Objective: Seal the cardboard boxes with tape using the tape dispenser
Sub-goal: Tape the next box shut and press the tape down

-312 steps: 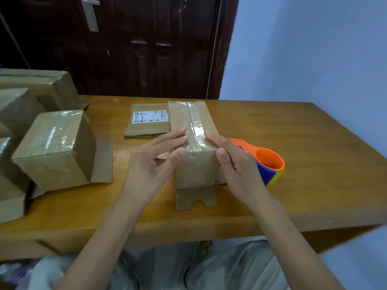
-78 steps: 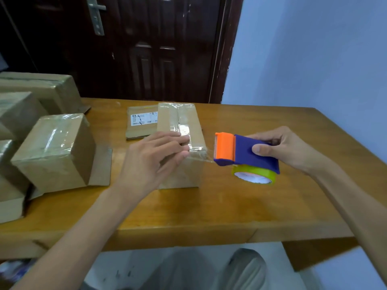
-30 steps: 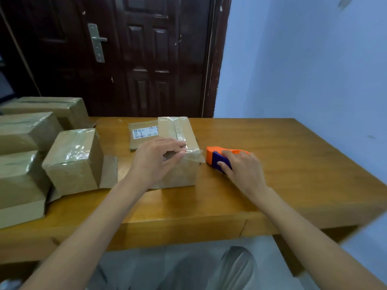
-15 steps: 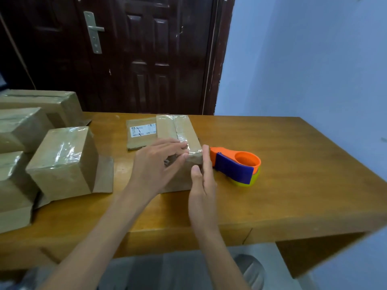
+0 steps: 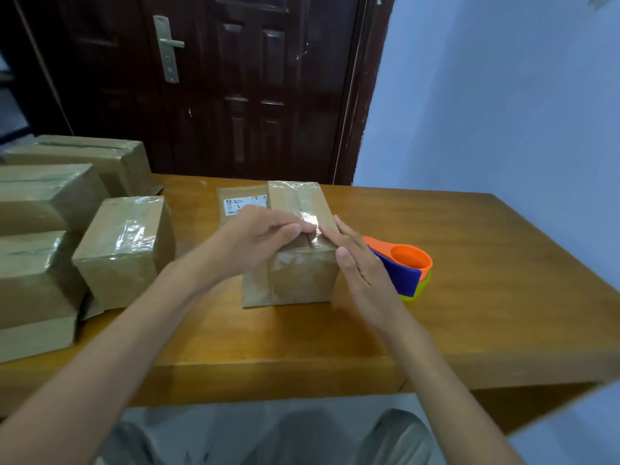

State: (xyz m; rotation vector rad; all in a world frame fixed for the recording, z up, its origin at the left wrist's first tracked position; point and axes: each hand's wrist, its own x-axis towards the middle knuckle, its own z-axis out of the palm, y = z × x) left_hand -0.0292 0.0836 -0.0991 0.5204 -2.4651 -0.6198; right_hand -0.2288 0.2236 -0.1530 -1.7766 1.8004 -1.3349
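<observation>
A brown cardboard box stands in the middle of the wooden table, with clear tape running along its top seam. My left hand lies on the box's top near edge, its fingers extended and pressing the tape. My right hand is at the box's right top corner, fingers straight against the tape and the side. The orange, blue and yellow tape dispenser lies on the table just right of the box, partly behind my right hand; neither hand holds it.
Several taped cardboard boxes are stacked at the table's left. A flat cardboard piece with a white label lies behind my left hand. A dark door stands behind the table and a pale wall to the right.
My right hand has set the dispenser down beside the box and moved onto the box's right top corner. My left hand has stayed on the tape.
</observation>
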